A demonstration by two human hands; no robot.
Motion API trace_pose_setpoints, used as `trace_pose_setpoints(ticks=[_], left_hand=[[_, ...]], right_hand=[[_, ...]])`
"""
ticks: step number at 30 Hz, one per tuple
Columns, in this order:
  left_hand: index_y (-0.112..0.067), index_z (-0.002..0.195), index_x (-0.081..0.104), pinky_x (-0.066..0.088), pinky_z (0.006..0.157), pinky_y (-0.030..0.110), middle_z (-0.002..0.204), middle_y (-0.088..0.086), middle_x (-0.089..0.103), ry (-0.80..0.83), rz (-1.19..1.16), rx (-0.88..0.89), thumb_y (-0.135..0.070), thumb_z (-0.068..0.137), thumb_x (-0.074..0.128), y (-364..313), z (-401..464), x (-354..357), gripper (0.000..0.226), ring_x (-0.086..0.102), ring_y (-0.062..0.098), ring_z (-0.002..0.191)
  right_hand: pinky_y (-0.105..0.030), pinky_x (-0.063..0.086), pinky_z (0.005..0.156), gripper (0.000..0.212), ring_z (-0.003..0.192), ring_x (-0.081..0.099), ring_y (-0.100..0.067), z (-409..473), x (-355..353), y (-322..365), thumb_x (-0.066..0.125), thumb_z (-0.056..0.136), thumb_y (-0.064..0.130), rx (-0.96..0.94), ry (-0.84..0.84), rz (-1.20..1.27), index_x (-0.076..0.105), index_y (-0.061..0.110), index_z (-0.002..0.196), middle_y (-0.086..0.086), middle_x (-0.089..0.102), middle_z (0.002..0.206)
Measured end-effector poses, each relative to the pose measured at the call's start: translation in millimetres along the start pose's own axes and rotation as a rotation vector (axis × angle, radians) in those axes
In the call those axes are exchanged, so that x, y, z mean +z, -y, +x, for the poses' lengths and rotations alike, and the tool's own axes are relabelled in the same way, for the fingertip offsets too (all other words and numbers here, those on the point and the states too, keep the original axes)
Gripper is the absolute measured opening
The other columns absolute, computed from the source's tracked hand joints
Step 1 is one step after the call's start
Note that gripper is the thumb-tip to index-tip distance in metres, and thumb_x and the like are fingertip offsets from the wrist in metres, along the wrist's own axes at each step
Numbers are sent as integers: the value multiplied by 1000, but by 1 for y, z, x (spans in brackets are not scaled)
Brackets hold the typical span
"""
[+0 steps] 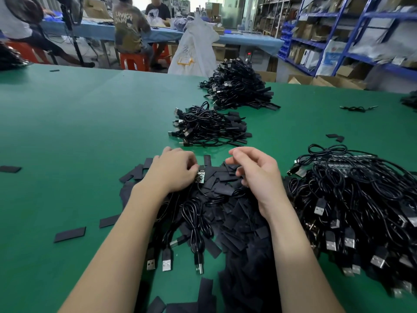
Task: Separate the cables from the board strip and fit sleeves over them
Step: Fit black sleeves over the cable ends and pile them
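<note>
Left hand (pixel 174 171) pinches small green circuit board (pixel 200 176), long axis pointing away; right hand (pixel 255 175) loosely curled, empty, just right of board above flat black sleeves (pixel 222 188).

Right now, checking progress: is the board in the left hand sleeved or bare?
Bare: the small board in the left hand shows exposed components.

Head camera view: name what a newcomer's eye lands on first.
Two bare forearms reach in from below; the left hand pinches a small circuit board over a heap of flat black sleeves. Black USB cable piles crowd the green table, right and centre.
</note>
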State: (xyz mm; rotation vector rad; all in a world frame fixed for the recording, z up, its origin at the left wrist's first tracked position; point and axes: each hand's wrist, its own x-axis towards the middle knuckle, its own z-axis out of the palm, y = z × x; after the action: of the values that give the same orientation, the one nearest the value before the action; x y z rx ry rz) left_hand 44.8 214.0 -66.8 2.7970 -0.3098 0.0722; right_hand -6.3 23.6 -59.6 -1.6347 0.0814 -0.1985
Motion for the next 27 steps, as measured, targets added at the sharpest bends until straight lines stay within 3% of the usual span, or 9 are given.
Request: trace_pose_setpoints(ticks=[4,8,10,13,15,18,20,27], left_hand=[[-25,90,59,47,96,40,96,-2,62,-13,-164,29,-36,100,53,-2,1,-7,15,54,25,103],[-20,87,59,43,67,26,73,-18,60,38,-543,95,-31,100,58,-8,-3,-18,17,53,7,70],[-18,86,60,36,57,17,60,-23,53,51,-698,142,-28,101,59,-10,-6,-24,18,43,1,58],[-16,89,63,35,57,11,65,-24,53,51,-810,186,-28,101,60,-14,-9,-27,16,44,-1,62],[-17,91,63,38,63,15,78,-13,58,70,-928,154,-31,98,64,-15,-11,-26,15,48,2,67],[-21,88,65,43,58,18,78,-1,61,214,-1213,52,-31,84,75,-14,-16,-24,14,54,7,61],[-22,87,70,48,66,24,82,0,67,292,-1320,21,-28,77,78,-13,-16,-21,14,61,13,70],[-17,101,79,56,68,17,106,6,77,351,-1340,-6,-33,78,75,-20,-17,-20,29,73,10,89]], right_hand=[[-24,51,78,8,83,70,-5,1,7,-1,68,95,32,-56,54,-95,74,28,92,10,78,85],[-10,48,66,7,72,65,4,1,12,-2,78,86,35,-84,79,-175,75,30,88,19,74,80],[-13,49,65,12,68,65,1,0,14,-3,83,82,34,-46,111,-153,76,26,89,15,74,74],[-17,50,58,13,65,67,-7,-2,11,0,85,81,25,38,158,-16,75,19,87,3,75,73],[-18,52,59,12,65,67,-10,-3,9,2,85,81,17,75,184,108,76,15,88,-1,75,74],[-18,56,62,16,64,68,-11,-3,6,5,86,76,15,147,195,265,77,12,89,-2,74,75],[-18,57,64,26,65,68,-11,-4,4,6,87,67,21,187,198,323,77,12,89,-1,74,76],[-18,57,69,26,73,69,-4,-5,2,10,88,58,29,212,229,381,83,16,80,3,77,87]])
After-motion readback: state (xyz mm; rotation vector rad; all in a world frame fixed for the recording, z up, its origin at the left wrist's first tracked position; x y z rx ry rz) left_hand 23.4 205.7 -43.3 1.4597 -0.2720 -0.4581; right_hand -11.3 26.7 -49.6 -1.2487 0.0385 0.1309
